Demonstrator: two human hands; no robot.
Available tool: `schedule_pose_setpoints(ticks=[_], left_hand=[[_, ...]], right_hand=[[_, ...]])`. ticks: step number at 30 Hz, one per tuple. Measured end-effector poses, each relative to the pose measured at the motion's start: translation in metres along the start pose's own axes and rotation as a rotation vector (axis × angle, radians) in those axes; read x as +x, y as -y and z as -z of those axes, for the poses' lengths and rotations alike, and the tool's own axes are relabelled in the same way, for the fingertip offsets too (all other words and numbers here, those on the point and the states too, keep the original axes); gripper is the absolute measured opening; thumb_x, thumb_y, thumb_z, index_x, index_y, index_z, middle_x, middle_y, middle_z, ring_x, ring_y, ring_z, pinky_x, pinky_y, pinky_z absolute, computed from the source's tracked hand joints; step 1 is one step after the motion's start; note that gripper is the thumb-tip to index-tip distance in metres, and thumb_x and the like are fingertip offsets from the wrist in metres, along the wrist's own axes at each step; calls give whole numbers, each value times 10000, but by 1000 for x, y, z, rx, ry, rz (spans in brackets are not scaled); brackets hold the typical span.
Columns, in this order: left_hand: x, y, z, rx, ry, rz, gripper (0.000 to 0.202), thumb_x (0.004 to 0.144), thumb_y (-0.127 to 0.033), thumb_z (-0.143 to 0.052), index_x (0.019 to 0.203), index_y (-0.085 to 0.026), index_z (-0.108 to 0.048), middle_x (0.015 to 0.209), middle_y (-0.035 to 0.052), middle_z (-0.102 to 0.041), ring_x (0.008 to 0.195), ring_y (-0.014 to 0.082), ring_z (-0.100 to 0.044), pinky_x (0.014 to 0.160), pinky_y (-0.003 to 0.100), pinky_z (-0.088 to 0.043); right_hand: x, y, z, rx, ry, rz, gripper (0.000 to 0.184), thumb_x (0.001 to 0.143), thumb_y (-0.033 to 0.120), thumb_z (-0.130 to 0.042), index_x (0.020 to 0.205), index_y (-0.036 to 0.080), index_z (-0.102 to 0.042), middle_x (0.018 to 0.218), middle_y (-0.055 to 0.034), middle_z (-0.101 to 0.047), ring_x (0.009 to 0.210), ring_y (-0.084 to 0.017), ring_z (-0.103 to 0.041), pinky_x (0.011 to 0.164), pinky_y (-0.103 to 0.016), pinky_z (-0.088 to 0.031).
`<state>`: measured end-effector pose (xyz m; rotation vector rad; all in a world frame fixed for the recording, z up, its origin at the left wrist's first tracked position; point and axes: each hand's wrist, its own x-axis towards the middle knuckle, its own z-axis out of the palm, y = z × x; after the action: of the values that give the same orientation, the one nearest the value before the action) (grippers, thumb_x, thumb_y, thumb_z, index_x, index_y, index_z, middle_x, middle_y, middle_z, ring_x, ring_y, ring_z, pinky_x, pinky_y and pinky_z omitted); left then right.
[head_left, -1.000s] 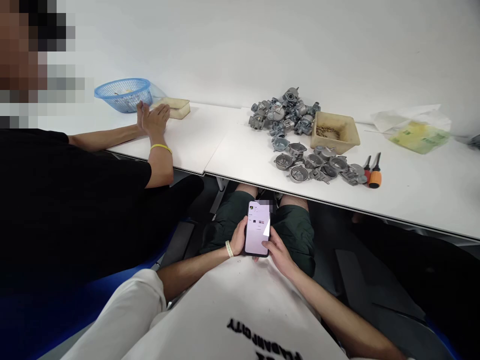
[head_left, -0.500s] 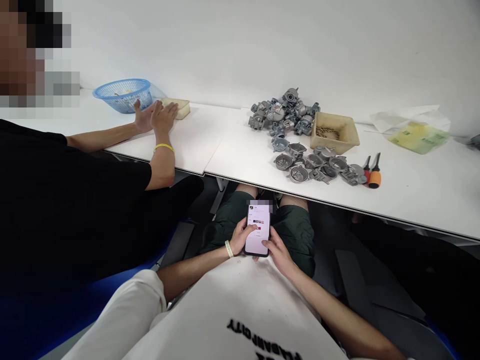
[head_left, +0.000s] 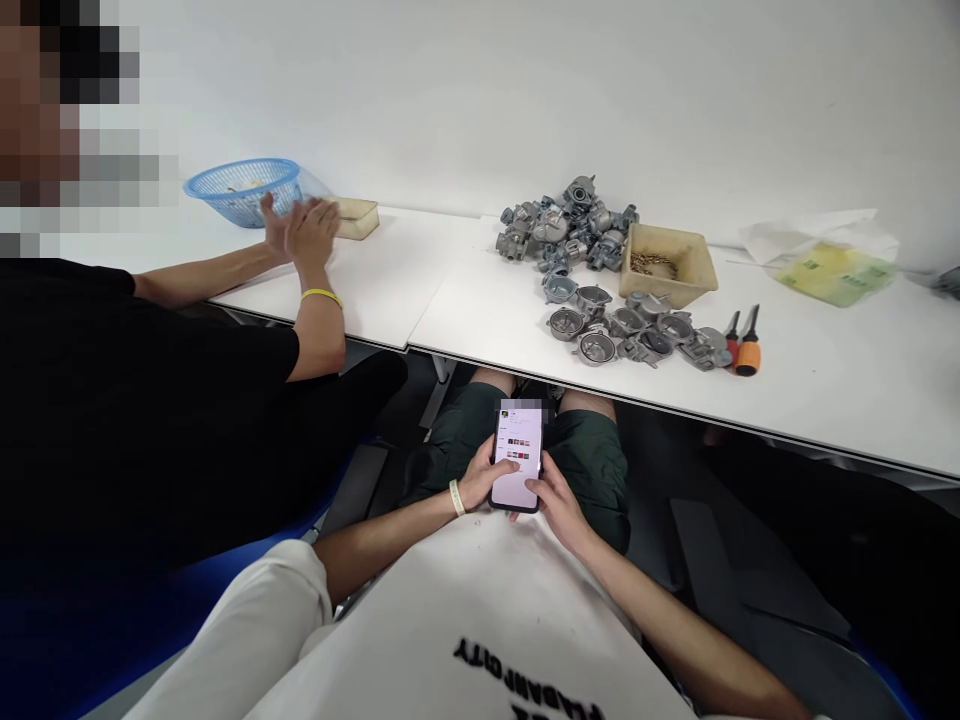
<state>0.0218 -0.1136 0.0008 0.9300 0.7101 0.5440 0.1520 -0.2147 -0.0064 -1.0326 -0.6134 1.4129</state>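
A smartphone with a lit, pale screen is held upright over my lap, below the table edge. My left hand wraps its left side, the thumb lying across the screen. Along the right side my right hand grips the phone, its thumb on the lower right of the glass. The fingers behind the phone are mostly hidden. On the table in front of me lie a heap of metal carburetors and, nearer, several open carburetor bodies.
A beige bin holds small brass-coloured parts. Right of the carburetors are an orange-handled screwdriver, a red-handled one and a plastic bag. At left, a co-worker's hands are near a blue basket and a small box.
My left thumb has slid slightly down the screen, and the page on it has shifted a little. The co-worker's hands have moved closer together and slightly left.
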Motion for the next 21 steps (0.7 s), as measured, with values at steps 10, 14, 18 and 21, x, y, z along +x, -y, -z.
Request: schedule_pose_setpoints(ticks=[10,14,18,21], left_hand=[[4,5,0,-128,62,4,626,797,-651,-615,1183,-159,-613,1011,120,-730,782,246,-694,691,369,-551],[4,6,0,-201,212,110,802,819,-797,-432,1246,-140,-603,1018,161,-729,672,259,-691,585,384,-540],[1,4,-2,-249,265,122,876,802,-856,-347,1313,-176,-556,1080,173,-713,632,286,-693,466,361,-504],[1,2,-5,-245,203,74,859,803,-852,-360,1344,-202,-508,1068,153,-710,640,278,-692,477,370,-516]], right_hand=[[0,-1,1,10,24,5,489,854,253,-630,1322,290,-494,1147,-42,-680,777,-238,-713,553,-377,-618],[0,-1,1,11,24,7,482,855,266,-636,1315,294,-494,1148,-44,-683,796,-238,-711,566,-368,-613],[-1,0,0,5,23,0,482,856,281,-639,1316,298,-495,1133,-43,-687,797,-239,-712,586,-368,-606],[-1,0,0,-1,17,-2,482,855,287,-638,1317,309,-498,1114,-33,-694,771,-233,-712,590,-371,-603]])
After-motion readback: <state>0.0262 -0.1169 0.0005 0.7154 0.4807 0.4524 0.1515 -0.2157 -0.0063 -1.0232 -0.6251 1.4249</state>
